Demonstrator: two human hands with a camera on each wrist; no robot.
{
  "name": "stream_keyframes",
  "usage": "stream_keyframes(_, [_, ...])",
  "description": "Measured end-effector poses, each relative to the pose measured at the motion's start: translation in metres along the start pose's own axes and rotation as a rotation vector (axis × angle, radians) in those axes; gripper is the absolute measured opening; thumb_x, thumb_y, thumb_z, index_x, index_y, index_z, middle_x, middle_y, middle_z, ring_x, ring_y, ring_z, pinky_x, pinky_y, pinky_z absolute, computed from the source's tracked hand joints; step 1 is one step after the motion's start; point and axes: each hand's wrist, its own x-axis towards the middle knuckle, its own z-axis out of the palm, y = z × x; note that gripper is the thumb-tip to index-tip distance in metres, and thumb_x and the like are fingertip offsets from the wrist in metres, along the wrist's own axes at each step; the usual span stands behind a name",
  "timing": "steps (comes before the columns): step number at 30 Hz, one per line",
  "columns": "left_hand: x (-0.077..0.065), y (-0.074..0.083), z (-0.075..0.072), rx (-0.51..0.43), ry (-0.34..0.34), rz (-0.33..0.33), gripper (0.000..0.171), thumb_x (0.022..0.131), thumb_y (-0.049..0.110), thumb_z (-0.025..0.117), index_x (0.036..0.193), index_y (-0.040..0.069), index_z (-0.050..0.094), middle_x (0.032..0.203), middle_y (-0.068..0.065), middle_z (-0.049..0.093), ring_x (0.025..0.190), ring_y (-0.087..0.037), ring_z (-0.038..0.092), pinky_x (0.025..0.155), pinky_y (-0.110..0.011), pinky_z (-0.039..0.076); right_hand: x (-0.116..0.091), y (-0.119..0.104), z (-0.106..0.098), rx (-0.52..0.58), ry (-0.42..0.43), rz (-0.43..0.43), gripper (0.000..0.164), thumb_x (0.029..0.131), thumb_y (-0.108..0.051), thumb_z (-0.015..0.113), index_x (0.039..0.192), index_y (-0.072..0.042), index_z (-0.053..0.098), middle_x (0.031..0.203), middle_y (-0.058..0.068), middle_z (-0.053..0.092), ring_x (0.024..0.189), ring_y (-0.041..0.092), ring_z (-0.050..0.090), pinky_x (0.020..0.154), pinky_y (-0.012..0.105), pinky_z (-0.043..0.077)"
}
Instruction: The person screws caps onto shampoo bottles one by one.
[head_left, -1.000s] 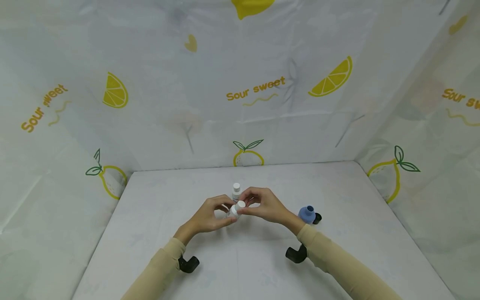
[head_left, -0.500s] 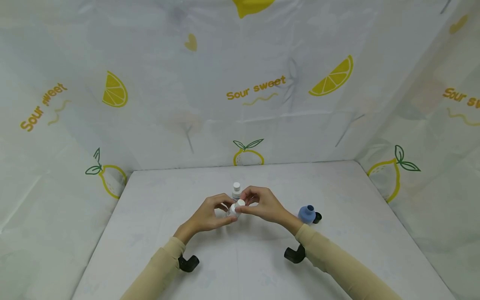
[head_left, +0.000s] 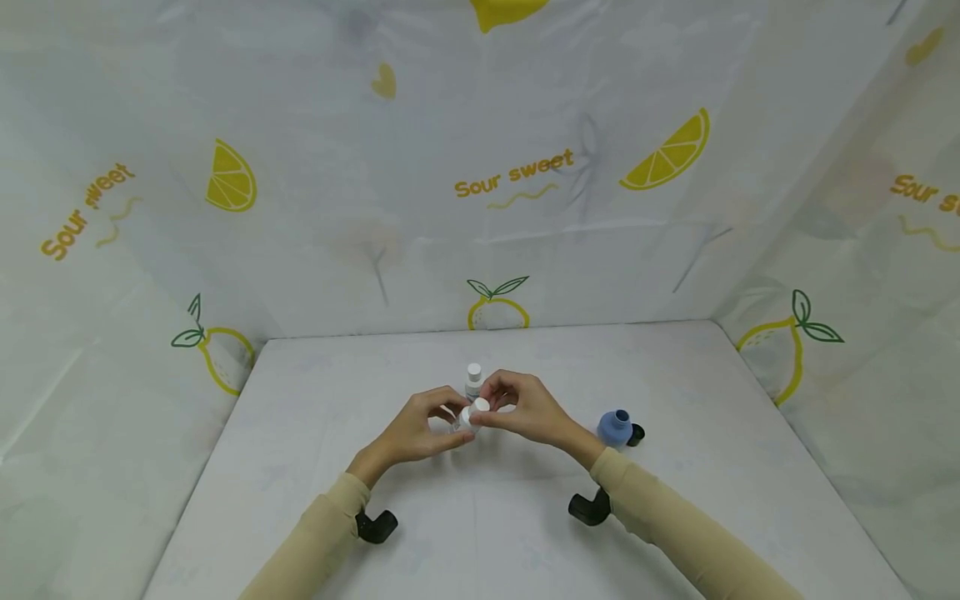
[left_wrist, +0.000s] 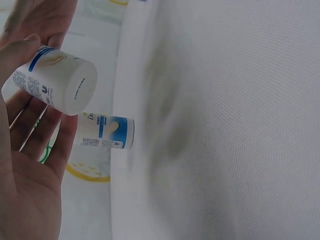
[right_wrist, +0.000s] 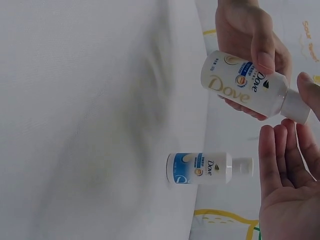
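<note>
My left hand (head_left: 420,429) holds a small white Dove bottle (right_wrist: 240,85) round its body, off the table and tilted. The thumb and fingers of my right hand (head_left: 532,408) pinch the bottle's white cap (right_wrist: 296,106), which sits on the neck. From the left wrist view, the base of the held bottle (left_wrist: 57,80) faces the camera. Just behind the hands a second Dove bottle (right_wrist: 202,168), with a blue band near its base and a white cap, stands upright on the table.
To the right, a blue round-bodied bottle (head_left: 613,428) with an open neck stands beside a small black cylindrical piece (head_left: 636,434). Black elbow-shaped pieces lie by both forearms, one at the left sleeve (head_left: 377,527) and another black elbow (head_left: 588,508) at the right. Printed sheeting walls the table.
My right thumb has shifted slightly leftward across the cap since a second ago. The left hand keeps its hold on the bottle, and the other things stay put.
</note>
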Motion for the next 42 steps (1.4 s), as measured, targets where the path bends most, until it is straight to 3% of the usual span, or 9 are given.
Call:
stream_keyframes(3, [0.0,-0.001,0.001,-0.008,-0.003,0.0,0.028,0.093,0.016,0.087,0.118,0.015,0.076,0.113,-0.004,0.076,0.1,-0.006,0.069,0.087,-0.038,0.068,0.0,-0.001,-0.002,0.029,-0.033,-0.006,0.031,0.088,-0.011,0.091,0.112,-0.005,0.071,0.107,0.011,0.073,0.093,0.011,0.069,0.087,0.025,0.064])
stream_keyframes(10, [0.0,0.0,0.0,-0.028,-0.019,0.014,0.028,0.094,0.014,0.085,0.12,0.013,0.076,0.114,-0.006,0.077,0.103,-0.006,0.069,0.089,-0.036,0.068,0.0,0.0,-0.013,0.088,-0.142,-0.093,0.037,0.093,-0.004,0.084,0.127,-0.003,0.072,0.127,0.017,0.075,0.116,0.01,0.071,0.106,0.042,0.064])
stream_keyframes(19, [0.0,0.001,-0.001,-0.036,-0.05,0.041,0.029,0.095,0.012,0.084,0.122,0.011,0.075,0.116,-0.008,0.076,0.105,-0.006,0.069,0.091,-0.031,0.067,0.0,0.004,-0.019,0.165,-0.257,-0.123,0.034,0.096,0.0,0.079,0.13,-0.001,0.075,0.134,0.02,0.076,0.124,0.008,0.072,0.106,0.034,0.063])
stream_keyframes(22, [0.0,0.002,-0.001,-0.039,-0.055,0.042,0.028,0.095,0.012,0.083,0.122,0.011,0.075,0.115,-0.008,0.076,0.105,-0.005,0.069,0.091,-0.031,0.067,-0.001,0.004,-0.019,0.175,-0.259,-0.112,0.035,0.096,-0.001,0.08,0.13,-0.001,0.075,0.135,0.022,0.076,0.121,0.007,0.073,0.103,0.032,0.064])
stream_keyframes(32, [0.0,0.001,-0.001,-0.037,-0.057,0.047,0.028,0.095,0.011,0.082,0.123,0.01,0.076,0.114,-0.008,0.076,0.105,-0.004,0.068,0.091,-0.038,0.068,-0.001,0.005,-0.018,0.164,-0.241,-0.082,0.035,0.093,-0.002,0.083,0.127,-0.003,0.077,0.132,0.019,0.077,0.115,0.006,0.075,0.099,0.043,0.066])
stream_keyframes(42, [-0.001,0.0,0.001,-0.026,-0.031,0.063,0.03,0.094,0.01,0.083,0.123,0.01,0.075,0.115,-0.009,0.077,0.104,-0.007,0.07,0.089,-0.034,0.068,0.0,0.005,-0.012,0.083,-0.162,-0.112,0.032,0.091,-0.006,0.086,0.122,-0.006,0.079,0.12,0.014,0.081,0.102,0.007,0.074,0.095,0.031,0.066])
